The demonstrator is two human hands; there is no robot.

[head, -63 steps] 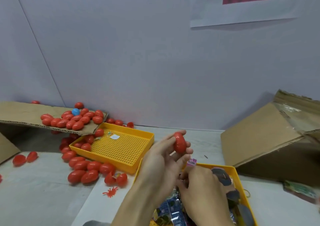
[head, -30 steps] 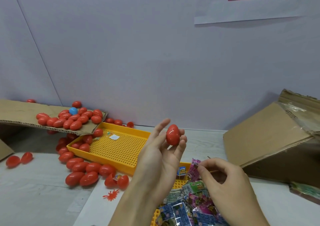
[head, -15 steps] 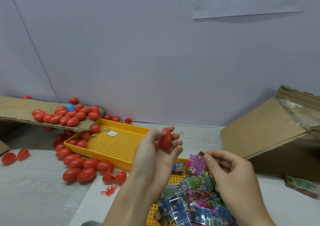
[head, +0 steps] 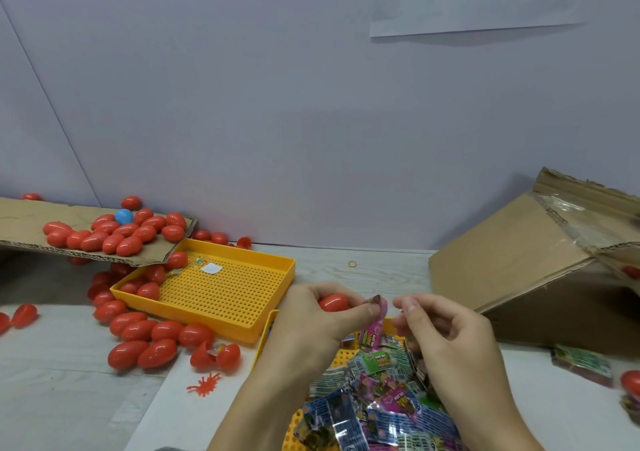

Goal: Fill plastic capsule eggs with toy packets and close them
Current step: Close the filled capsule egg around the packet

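Note:
My left hand (head: pixel 318 322) grips a closed red capsule egg (head: pixel 333 302) in its fingers, above the table. Its thumb also pinches the top of a pink toy packet (head: pixel 375 319), which hangs down beside the egg. My right hand (head: pixel 446 343) hovers just right of the packet with its fingers loosely curled, a small gap away and holding nothing I can see. Below both hands lies a heap of toy packets (head: pixel 377 402) in a yellow tray (head: pixel 298 426), mostly hidden by my arms.
A second yellow perforated tray (head: pixel 235 298) sits to the left with a few red eggs in its corner. Several red eggs (head: pixel 145 343) lie around it and on a cardboard flap (head: pixel 20 222). An opened egg (head: pixel 216 355), a red splat toy (head: pixel 204 385) and a cardboard box (head: pixel 519 263) are nearby.
My right hand lifted a pink packet from the heap and brought it to my left hand. The left hand lowered the egg and now pinches the packet; the right hand has let go.

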